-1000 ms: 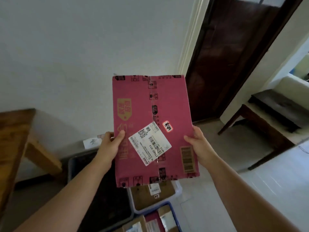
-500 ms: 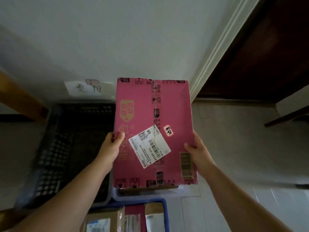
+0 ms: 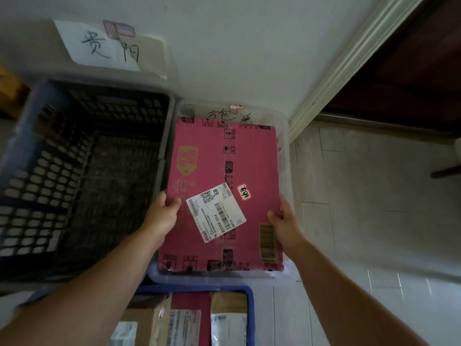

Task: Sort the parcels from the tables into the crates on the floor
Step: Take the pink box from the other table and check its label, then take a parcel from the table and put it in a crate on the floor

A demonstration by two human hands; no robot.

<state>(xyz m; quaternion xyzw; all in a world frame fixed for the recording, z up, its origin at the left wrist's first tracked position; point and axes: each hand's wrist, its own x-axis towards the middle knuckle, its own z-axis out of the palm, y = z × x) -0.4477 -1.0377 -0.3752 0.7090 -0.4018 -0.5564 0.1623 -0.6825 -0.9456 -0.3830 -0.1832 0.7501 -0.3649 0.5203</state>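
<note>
So the person is in the middle of the drop-off step here: the pink parcel point(image 3: 224, 171) is sitting flat inside the outline of the clear crate point(image 3: 285, 158) on the floor, right next to the big dark mesh crate point(image 3: 37, 196). Both hands are doing the holding. The left hand point(image 3: 162, 216) is pinching the left edge with the thumb lying on top, and the right hand point(image 3: 287, 221) is clamping the right edge the same way, so each grip is closed around the cardboard, fingers tucked underneath out of sight. Can't really tell if the parcel is already resting on the bottom or hovering just above it. It's filling nearly the whole crate, so the fit is looking snug. Next move is probably lowering it the last bit, keeping it level, then sliding the fingers out from the sides without getting them jammed against the crate walls. The blue crate point(image 3: 250, 310) nearer the person is already holding a few parcels.
</note>
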